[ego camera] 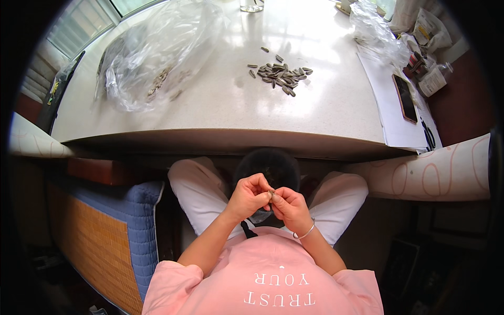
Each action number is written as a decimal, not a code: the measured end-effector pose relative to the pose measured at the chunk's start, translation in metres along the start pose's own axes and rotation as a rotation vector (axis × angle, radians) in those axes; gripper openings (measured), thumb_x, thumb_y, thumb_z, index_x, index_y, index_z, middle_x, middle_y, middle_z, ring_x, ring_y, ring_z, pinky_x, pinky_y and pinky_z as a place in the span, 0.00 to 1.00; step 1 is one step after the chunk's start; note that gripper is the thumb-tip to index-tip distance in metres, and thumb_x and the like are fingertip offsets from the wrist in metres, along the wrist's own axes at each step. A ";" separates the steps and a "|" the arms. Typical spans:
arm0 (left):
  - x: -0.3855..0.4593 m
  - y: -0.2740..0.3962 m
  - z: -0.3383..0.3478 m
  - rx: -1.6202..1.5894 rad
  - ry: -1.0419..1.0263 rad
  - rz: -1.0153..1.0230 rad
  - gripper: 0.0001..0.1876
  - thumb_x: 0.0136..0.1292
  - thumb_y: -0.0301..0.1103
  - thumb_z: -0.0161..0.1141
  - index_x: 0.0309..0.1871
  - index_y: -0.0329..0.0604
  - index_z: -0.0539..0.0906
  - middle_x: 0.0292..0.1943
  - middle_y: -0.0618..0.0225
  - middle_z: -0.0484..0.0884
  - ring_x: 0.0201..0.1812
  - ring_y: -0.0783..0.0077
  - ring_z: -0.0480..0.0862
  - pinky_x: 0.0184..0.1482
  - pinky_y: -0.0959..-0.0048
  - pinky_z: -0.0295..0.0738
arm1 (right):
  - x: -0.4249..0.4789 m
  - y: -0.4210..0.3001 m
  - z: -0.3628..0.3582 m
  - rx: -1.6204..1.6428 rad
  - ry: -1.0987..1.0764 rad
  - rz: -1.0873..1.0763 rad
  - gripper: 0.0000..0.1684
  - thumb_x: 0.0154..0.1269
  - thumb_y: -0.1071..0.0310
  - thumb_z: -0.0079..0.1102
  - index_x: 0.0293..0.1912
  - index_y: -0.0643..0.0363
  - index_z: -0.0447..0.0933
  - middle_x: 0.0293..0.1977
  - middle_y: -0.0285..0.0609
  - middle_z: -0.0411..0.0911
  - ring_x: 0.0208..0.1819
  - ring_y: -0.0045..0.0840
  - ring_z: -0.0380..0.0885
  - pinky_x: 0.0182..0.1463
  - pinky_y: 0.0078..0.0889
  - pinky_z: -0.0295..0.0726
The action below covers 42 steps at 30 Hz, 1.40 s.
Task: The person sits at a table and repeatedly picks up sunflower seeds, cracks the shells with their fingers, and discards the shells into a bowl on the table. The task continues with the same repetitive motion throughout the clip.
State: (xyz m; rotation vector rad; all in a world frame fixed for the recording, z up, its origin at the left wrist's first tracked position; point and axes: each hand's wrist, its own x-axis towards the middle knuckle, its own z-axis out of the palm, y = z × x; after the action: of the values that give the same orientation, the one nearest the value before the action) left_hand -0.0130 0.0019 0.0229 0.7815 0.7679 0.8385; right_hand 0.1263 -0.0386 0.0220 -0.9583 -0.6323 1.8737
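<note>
My left hand (252, 196) and my right hand (289, 204) meet at the fingertips above my lap, pinching a small sunflower seed (271, 193) between them. Much of the seed is hidden by the fingers. Below the hands, between my knees, stands a dark round bin (267, 159) with some scraps inside. On the white table beyond lies a loose pile of striped sunflower seeds (281, 75). A clear plastic bag (145, 67) rests to the left of the pile, with some seeds or shells showing through it.
The table's front edge (236, 129) runs just beyond my knees. A glass (252, 4) stands at the back. At the right are papers (374, 90), a phone (404, 98), black scissors (428, 136), a plastic bottle (433, 80) and another clear bag (378, 35). A blue-edged padded mat (141, 220) lies left.
</note>
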 end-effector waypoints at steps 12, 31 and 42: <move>-0.005 -0.022 0.020 0.165 0.187 0.104 0.02 0.54 0.19 0.53 0.30 0.34 0.72 0.26 0.68 0.76 0.24 0.83 0.76 0.27 0.83 0.77 | 0.011 0.022 -0.004 -0.262 0.394 -0.342 0.16 0.66 0.64 0.40 0.25 0.62 0.67 0.15 0.29 0.64 0.16 0.08 0.58 0.19 0.13 0.58; 0.000 -0.004 0.012 0.047 0.115 -0.010 0.07 0.56 0.31 0.56 0.37 0.40 0.78 0.29 0.74 0.76 0.31 0.85 0.76 0.28 0.87 0.74 | 0.005 0.008 -0.005 0.248 0.041 -0.086 0.11 0.65 0.63 0.45 0.30 0.60 0.68 0.13 0.28 0.59 0.12 0.09 0.51 0.15 0.12 0.49; -0.002 -0.005 0.008 0.034 0.149 -0.120 0.05 0.56 0.31 0.56 0.36 0.42 0.78 0.29 0.75 0.77 0.31 0.84 0.76 0.31 0.85 0.74 | 0.006 0.009 -0.002 -0.206 0.244 -0.254 0.09 0.62 0.67 0.50 0.31 0.63 0.70 0.15 0.28 0.63 0.15 0.08 0.57 0.17 0.10 0.53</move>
State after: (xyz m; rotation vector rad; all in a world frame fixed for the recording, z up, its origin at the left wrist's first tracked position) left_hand -0.0055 -0.0038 0.0231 0.7018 0.9539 0.7834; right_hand 0.1220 -0.0370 0.0118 -1.1598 -0.7692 1.4622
